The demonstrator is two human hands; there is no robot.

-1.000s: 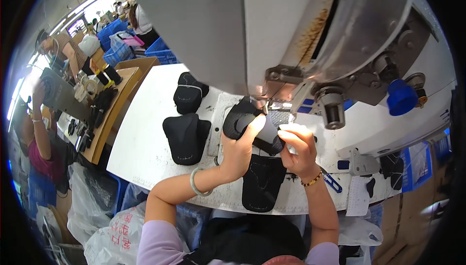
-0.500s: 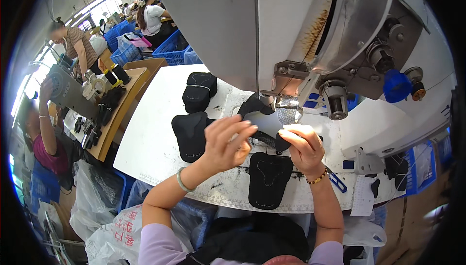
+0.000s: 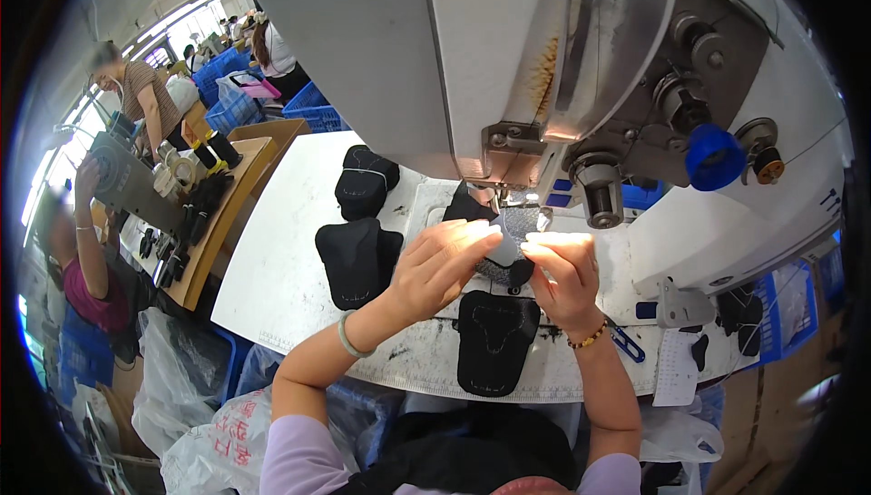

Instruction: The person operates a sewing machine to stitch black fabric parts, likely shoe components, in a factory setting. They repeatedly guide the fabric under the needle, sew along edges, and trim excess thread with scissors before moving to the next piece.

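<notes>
Under the head of a large white sewing machine [image 3: 381, 50] lies a black fabric piece [image 3: 464, 205] with a smooth grey patch and a mesh-like part. My left hand [image 3: 445, 264] has its fingers and thumb together at the left edge of that piece. Opposite it, my right hand [image 3: 564, 279] pinches the near right edge between thumb and fingers. Just below my hands a black padded piece [image 3: 496, 343] with a stitched outline rests on the white table [image 3: 272, 250]. The needle area is partly hidden behind the machine's metal parts.
To the left lie another black piece [image 3: 357, 264] and a tied black bundle [image 3: 365, 184]. Blue thread snips [image 3: 626, 343] and a paper sheet [image 3: 676, 363] are right of my forearm. Plastic bags [image 3: 218, 441] hang below the table's front. Co-workers sit and stand further left.
The black piece has flattened down under the needle area. My left hand has moved slightly right and closed its fingers onto it; my right hand stays nearly in place. The view has shifted a little.
</notes>
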